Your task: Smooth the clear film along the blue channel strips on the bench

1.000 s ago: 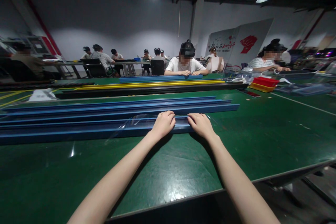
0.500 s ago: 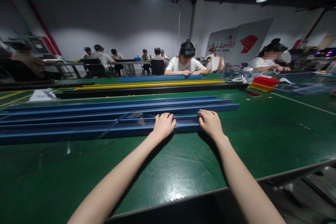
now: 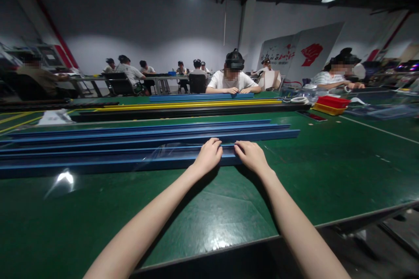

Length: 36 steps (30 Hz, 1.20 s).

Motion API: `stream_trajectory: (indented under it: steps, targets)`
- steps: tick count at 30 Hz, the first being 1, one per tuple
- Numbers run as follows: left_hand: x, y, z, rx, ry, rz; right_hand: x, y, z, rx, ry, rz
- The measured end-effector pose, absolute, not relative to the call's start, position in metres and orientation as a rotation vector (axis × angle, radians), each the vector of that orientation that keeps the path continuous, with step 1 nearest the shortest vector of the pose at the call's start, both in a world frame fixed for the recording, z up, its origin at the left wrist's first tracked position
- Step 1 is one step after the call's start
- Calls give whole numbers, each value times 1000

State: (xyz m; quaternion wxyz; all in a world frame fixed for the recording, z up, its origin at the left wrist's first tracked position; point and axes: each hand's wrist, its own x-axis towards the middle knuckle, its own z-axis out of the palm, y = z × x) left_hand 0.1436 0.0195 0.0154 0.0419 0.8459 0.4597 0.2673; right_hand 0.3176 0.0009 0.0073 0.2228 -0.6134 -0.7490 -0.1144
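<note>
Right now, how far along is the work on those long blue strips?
Done: I cannot tell that any strip is finished. In hand: the left hand and right hand rest side by side on the nearest blue strip, where clear film lies over it near its right end. Left: three more blue strips lie behind it on the green table, with no film that I can see.

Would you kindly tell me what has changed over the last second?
The right hand slid right along the nearest blue rail half a second ago and has now come back beside the left hand. The clear film over the rail shifted with it. The left hand, the other rails and the table stayed put.
</note>
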Motion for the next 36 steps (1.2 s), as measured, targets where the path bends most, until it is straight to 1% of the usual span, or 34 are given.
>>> stream_trajectory:
  steps: [4, 11, 23, 30, 36]
  targets:
    - [140, 19, 17, 2648, 1511, 747, 336, 2, 10, -1789, -1996, -269]
    - [138, 19, 11, 2742, 1548, 644, 348, -2, 12, -1917, -1941, -338]
    - [138, 17, 14, 2771, 1541, 595, 335, -6, 14, -1896, -2032, -405]
    - [141, 13, 18, 2811, 1433, 674, 312, -7, 9, -1724, -2139, -450]
    - [142, 9, 23, 2913, 1435, 553, 315, -9, 13, -1668, -2136, -396]
